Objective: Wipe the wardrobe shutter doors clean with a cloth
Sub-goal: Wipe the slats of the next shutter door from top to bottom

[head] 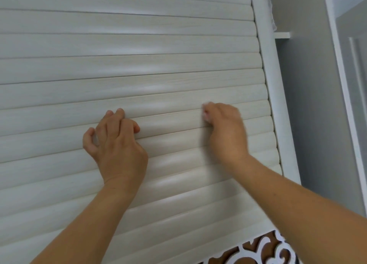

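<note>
The white shutter door (127, 65) with its horizontal rounded slats fills most of the view. My left hand (117, 142) rests on the slats at lower centre, its fingertips curled against a slat edge and holding nothing. My right hand (226, 128) is blurred and presses against a slat further right. Its curled fingers grip a small white cloth (205, 113), of which only a bit shows at the fingertips.
The door's white frame post (274, 97) runs down its right side, with a grey wall (309, 105) and a white door frame (341, 69) beyond. A white carved fretwork panel (258, 251) over brown sits below the slats at bottom right.
</note>
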`<action>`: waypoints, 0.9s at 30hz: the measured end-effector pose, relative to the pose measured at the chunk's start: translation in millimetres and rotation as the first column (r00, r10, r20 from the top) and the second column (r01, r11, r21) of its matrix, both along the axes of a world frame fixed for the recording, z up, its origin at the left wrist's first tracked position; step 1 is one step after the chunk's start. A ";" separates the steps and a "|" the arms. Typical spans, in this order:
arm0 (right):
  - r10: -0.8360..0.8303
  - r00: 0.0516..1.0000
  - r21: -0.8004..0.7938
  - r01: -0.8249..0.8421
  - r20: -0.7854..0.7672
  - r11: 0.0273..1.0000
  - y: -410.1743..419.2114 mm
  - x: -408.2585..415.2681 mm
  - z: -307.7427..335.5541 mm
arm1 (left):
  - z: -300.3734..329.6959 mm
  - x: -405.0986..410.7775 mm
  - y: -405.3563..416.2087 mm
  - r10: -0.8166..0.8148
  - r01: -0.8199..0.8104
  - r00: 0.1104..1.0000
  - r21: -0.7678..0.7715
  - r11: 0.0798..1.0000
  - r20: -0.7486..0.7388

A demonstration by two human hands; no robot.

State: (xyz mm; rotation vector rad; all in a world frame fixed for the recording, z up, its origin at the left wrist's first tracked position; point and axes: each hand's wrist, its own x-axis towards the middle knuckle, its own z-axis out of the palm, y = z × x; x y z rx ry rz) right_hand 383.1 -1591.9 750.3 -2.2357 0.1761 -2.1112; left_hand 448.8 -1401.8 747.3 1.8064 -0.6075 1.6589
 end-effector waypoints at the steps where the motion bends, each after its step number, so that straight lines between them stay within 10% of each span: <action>1: 0.012 1.000 -0.077 -0.013 -0.018 0.997 16.4 8.9 -0.1 | -0.1 -0.9 -0.6 -0.004 0.004 1.000 -0.005 1.000 -0.008; 8: 0.107 0.988 -0.357 -0.140 -0.109 0.924 36.2 11.6 -0.4 | -14.9 -15.1 -2.1 -0.025 0.028 0.997 0.037 0.999 -0.073; 18: 0.007 0.982 0.331 0.057 -0.188 0.942 -92.6 -50.4 -25.7 | -38.5 -14.4 1.4 0.020 -0.014 0.999 0.162 0.987 -0.032; 27: 0.074 0.997 0.200 -0.076 0.022 0.977 -18.9 -4.2 -57.8 | -45.6 -10.0 17.7 0.032 -0.031 0.999 0.203 0.979 -0.002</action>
